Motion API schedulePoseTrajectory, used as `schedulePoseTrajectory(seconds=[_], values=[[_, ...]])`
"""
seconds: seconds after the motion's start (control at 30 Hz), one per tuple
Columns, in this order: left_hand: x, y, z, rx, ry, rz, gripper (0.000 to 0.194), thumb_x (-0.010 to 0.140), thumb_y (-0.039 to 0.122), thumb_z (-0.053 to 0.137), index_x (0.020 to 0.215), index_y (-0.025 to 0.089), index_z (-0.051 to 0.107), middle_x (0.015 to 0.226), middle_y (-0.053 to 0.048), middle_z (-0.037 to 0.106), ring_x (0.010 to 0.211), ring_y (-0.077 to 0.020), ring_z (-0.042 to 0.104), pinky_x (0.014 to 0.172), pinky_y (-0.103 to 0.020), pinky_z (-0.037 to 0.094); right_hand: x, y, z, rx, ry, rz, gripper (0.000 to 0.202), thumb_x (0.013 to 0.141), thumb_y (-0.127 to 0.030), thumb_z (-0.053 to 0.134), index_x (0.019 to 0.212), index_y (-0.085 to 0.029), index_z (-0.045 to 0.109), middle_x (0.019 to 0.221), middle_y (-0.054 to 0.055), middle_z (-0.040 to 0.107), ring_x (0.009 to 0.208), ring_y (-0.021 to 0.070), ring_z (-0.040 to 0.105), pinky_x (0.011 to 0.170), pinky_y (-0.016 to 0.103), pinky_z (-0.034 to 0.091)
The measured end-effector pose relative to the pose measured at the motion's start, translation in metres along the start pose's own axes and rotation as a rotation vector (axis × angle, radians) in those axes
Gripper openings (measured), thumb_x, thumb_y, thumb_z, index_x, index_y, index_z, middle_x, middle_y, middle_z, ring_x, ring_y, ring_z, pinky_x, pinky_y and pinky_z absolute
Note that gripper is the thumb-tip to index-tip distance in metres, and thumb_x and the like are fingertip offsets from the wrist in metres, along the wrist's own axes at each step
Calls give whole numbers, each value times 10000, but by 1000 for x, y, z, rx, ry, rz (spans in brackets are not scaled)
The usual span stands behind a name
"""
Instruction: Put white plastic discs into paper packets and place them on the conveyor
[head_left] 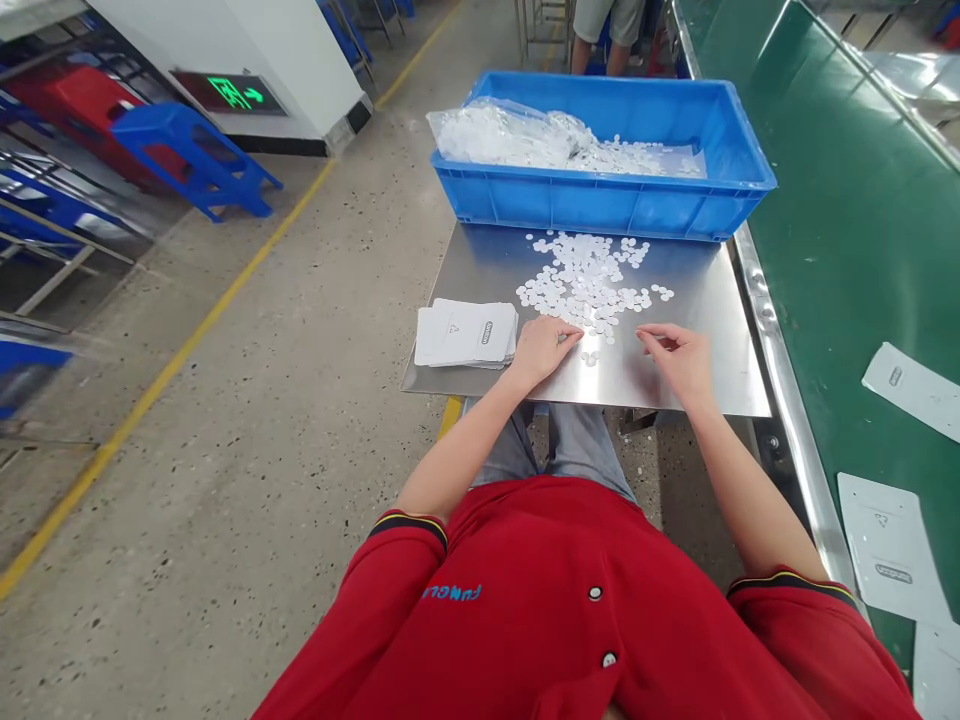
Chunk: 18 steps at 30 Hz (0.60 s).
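My left hand (541, 352) rests at the near edge of a pile of small white discs (585, 275). Its fingers are closed in a pinch, and whatever lies between the tips is too small to make out. To the right, my right hand (681, 360) hovers over the metal table (720, 300), thumb and fingers drawn together; anything held there cannot be made out. A few loose discs (590, 358) lie between the two hands. Beside my left hand sits a stack of flat white printed panels (465, 333).
A blue crate (600, 205) with a plastic bag (502, 135) and loose discs stands behind the pile. Along the right runs a green conveyor belt (817, 200) carrying several white panels (892, 545). A blue stool (191, 150) is at left; a person's legs (607, 35) show beyond.
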<state>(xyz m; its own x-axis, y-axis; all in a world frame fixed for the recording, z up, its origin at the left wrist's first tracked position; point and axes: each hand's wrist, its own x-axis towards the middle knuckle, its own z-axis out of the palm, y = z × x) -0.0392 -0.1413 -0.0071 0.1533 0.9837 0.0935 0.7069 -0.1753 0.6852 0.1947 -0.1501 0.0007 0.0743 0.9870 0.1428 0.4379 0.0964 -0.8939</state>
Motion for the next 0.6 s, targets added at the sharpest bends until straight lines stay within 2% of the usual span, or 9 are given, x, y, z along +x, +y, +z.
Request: schedulePoseTrajectory(seconds=[0.1,0.2,0.27,0.3,0.37,0.47,0.6], values=[[-1,-4,-9,39,-28,0,209,912,229,633,984,261,827,1079,-45,810,1074,-284,712,1089,-463,465,-5,2,3,-19,-25,-4,248,789,-436,708,869,-225,812,835,50,781,651,185,686,753,365,566],[-13,-18,-38,15,20,15,208,884,288,679,1037,261,817,1148,-56,794,1115,-294,708,1074,-435,487,-9,-1,5,-11,-49,-22,265,800,-446,702,875,-216,811,860,63,784,656,183,687,726,353,555],[-31,-33,-63,121,68,24,286,833,334,746,1106,264,796,1255,-70,757,1236,-326,654,1145,-471,435,-11,-3,7,5,-58,-25,271,801,-450,702,872,-213,812,873,70,785,663,186,692,701,347,550],[-42,-41,-74,212,64,3,390,791,357,791,1168,260,773,1340,-87,716,1307,-352,606,1173,-507,405,-12,-3,9,13,-64,-24,270,800,-449,702,870,-213,812,872,72,784,663,187,692,691,344,548],[-66,-55,-91,366,-1,-65,552,768,376,812,1291,233,709,1489,-137,607,1400,-392,525,1185,-567,383,-14,-3,15,27,-81,-16,271,793,-446,706,871,-210,815,831,68,777,645,186,685,665,337,541],[-96,-68,-101,446,-61,-84,468,908,332,646,1359,206,660,1535,-148,562,1430,-349,516,1189,-541,403,-19,-5,28,64,-148,-18,277,793,-447,708,876,-207,818,794,61,767,631,180,672,645,329,535],[-111,-68,-99,375,3,-94,384,993,285,464,1252,214,738,1438,-103,657,1348,-296,612,1136,-463,482,-26,-17,43,115,-167,-113,222,812,-416,701,846,-232,819,933,61,782,736,179,685,681,326,549]])
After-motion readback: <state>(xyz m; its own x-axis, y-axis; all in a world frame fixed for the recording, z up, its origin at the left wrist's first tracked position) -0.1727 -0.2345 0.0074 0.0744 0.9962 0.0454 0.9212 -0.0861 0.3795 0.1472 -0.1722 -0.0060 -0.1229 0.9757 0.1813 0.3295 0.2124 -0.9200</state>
